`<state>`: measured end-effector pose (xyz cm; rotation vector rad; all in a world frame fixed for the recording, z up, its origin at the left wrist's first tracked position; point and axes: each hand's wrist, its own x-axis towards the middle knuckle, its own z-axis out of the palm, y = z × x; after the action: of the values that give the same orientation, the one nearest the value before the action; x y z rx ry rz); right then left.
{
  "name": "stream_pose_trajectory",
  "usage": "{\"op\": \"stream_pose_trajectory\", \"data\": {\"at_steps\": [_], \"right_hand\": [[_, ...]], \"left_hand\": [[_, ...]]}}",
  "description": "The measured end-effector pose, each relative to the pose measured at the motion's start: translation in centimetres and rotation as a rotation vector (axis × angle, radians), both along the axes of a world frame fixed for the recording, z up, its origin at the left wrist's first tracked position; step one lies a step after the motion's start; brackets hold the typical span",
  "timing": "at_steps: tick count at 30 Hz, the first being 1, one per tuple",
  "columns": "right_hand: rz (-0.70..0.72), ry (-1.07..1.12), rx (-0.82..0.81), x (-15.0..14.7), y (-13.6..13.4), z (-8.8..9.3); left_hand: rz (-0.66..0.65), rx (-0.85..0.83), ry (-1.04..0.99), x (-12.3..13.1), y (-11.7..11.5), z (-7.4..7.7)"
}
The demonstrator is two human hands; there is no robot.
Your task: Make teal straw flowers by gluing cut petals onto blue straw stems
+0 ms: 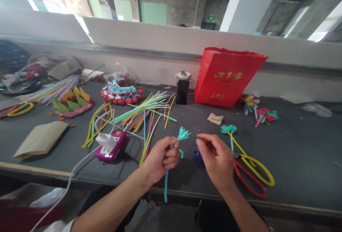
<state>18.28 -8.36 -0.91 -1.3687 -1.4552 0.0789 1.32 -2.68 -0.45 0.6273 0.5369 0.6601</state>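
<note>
Fingers of the left hand (pixel 163 156) clamp a turquoise flower (pixel 184 133); whether the right hand's (pixel 220 161) fingertips meet is unclear.
Dark tabletop (pixel 296 150) before the red bag (pixel 231 63); partition (pixel 160 34) and pale pillar (pixel 248 6) behind it.

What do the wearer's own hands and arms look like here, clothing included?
The left hand and right hand are both ungloved, and both forearms are uncovered. A white sleeve shows near the left elbow at the bottom edge; whether the right arm has a matching one is unclear.
</note>
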Motion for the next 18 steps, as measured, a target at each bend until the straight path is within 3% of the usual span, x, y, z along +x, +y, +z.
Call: {"op": "stream_pose_trajectory", "data": {"at_steps": [11,18], "right_hand": [[0.06,-0.029,-0.054,0.56,-0.16,-0.68],[0.067,-0.057,-0.061,0.59,-0.25,-0.84]], "left_hand": [[0.011,0.076,-0.007,0.03,-0.03,-0.01],[0.098,0.122,0.076,0.02,-0.25,-0.12]]}}
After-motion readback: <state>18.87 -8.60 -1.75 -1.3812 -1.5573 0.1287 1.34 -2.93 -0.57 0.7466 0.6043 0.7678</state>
